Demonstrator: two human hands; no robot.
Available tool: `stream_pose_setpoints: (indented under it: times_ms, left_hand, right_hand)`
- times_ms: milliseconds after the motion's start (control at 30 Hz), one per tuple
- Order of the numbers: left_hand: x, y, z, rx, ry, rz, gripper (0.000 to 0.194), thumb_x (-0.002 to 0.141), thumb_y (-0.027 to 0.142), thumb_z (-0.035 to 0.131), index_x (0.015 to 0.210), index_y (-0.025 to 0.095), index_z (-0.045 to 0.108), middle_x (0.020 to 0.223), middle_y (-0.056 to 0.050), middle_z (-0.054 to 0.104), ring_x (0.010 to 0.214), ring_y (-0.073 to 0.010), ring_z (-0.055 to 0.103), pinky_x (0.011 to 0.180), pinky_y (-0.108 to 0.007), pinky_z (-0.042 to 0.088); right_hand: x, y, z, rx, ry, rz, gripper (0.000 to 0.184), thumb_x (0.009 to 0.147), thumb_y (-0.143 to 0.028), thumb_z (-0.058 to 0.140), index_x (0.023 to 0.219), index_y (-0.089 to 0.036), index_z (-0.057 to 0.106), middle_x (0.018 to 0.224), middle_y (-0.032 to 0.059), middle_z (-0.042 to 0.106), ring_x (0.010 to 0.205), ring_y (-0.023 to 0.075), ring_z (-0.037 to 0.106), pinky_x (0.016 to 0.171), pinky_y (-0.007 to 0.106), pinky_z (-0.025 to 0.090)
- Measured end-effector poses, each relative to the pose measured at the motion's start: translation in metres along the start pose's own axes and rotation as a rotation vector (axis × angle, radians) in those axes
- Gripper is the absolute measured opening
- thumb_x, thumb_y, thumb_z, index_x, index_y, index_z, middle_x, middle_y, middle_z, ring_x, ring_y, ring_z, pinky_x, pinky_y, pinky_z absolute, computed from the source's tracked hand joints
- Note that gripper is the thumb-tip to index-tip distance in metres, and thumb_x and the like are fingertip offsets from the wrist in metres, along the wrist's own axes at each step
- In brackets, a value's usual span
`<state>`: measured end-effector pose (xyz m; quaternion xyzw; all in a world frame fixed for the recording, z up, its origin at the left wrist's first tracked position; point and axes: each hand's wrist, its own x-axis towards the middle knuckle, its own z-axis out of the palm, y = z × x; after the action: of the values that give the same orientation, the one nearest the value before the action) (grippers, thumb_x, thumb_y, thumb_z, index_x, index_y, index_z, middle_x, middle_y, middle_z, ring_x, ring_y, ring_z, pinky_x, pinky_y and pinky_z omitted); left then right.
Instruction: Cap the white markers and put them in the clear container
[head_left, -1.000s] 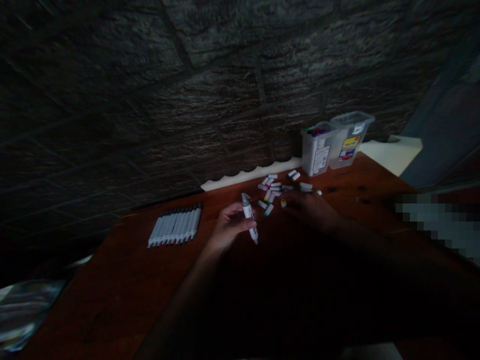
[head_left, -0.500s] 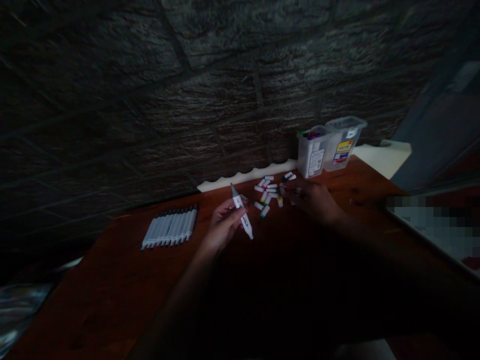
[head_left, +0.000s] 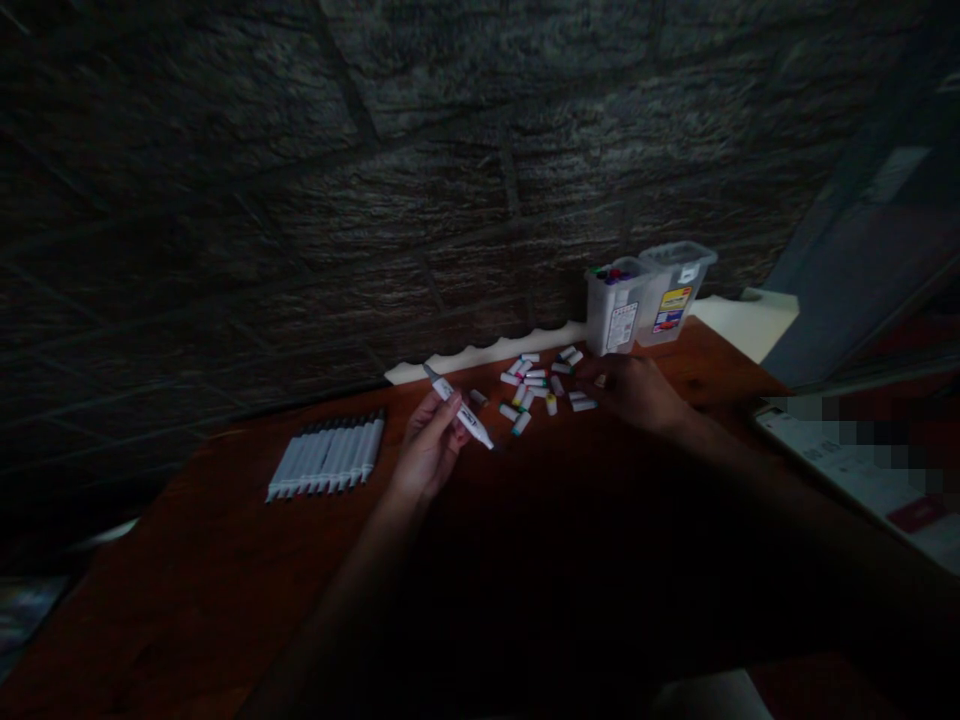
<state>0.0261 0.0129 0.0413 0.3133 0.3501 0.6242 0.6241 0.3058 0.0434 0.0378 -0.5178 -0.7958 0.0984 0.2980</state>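
Note:
A white marker [head_left: 463,415] with a dark tip at its upper end is pinched in my left hand [head_left: 427,450], slanting down to the right. My right hand [head_left: 641,392] hovers over the right side of a pile of small white marker caps [head_left: 519,397] with coloured bands. Its fingers are bent together around something pale and small, too dim to name. A single cap [head_left: 478,398] lies just behind the held marker. Left of my left hand, several uncapped white markers [head_left: 326,455] lie side by side in a row.
Two clear plastic bins stand against the stone wall [head_left: 420,220]; the left bin [head_left: 611,315] contains markers, and the right bin [head_left: 667,300] has a yellow label. A pale scalloped strip [head_left: 487,353] runs along the back of the wooden table [head_left: 187,590]. Printed paper [head_left: 832,470] lies at right.
My left hand has shifted left and tilted the marker flatter. My right hand has drawn back to the right from the caps, uncovering more of them. The view has swung slightly right.

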Motion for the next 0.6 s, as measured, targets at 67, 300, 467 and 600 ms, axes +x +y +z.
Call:
stream_pose_setpoints:
  times_ms: [67, 300, 467, 600]
  left_hand:
    - [0.0003, -0.0001, -0.0012, -0.002, 0.003, 0.013, 0.029, 0.059, 0.019, 0.086, 0.078, 0.016, 0.066, 0.066, 0.005, 0.068, 0.047, -0.0035, 0.054, 0.044, -0.012, 0.044]
    - [0.0027, -0.0004, -0.0064, -0.038, 0.019, 0.030, 0.028, 0.061, 0.018, 0.085, 0.079, 0.016, 0.064, 0.068, 0.005, 0.068, 0.049, -0.0034, 0.056, 0.046, -0.012, 0.045]
    - [0.0028, -0.0002, -0.0059, -0.016, 0.030, 0.021, 0.029, 0.061, 0.019, 0.085, 0.079, 0.016, 0.063, 0.069, 0.005, 0.068, 0.045, -0.0021, 0.052, 0.046, -0.012, 0.045]
    - [0.0008, 0.0002, -0.0023, 0.002, 0.021, 0.012, 0.029, 0.060, 0.018, 0.086, 0.079, 0.015, 0.064, 0.066, 0.005, 0.067, 0.047, -0.0033, 0.054, 0.045, -0.013, 0.044]
  right_hand:
    - [-0.0011, -0.0001, 0.0028, 0.000, -0.045, -0.022, 0.020, 0.086, -0.023, 0.056, 0.096, -0.020, 0.074, 0.094, 0.0049, 0.075, 0.076, 0.0182, 0.069, 0.069, 0.030, 0.053]
    - [-0.0020, -0.0004, 0.0047, -0.025, -0.156, -0.070, 0.020, 0.090, -0.027, 0.055, 0.098, -0.023, 0.074, 0.098, 0.0050, 0.074, 0.083, 0.0203, 0.070, 0.073, 0.033, 0.053]
    - [-0.0015, -0.0013, 0.0063, -0.035, -0.169, -0.031, 0.022, 0.089, -0.023, 0.054, 0.099, -0.025, 0.073, 0.101, 0.0048, 0.074, 0.086, 0.0214, 0.070, 0.076, 0.035, 0.054]
    - [-0.0013, -0.0013, 0.0081, -0.039, -0.142, -0.042, 0.023, 0.090, -0.023, 0.052, 0.100, -0.025, 0.073, 0.101, 0.0050, 0.074, 0.088, 0.0208, 0.070, 0.079, 0.035, 0.054]
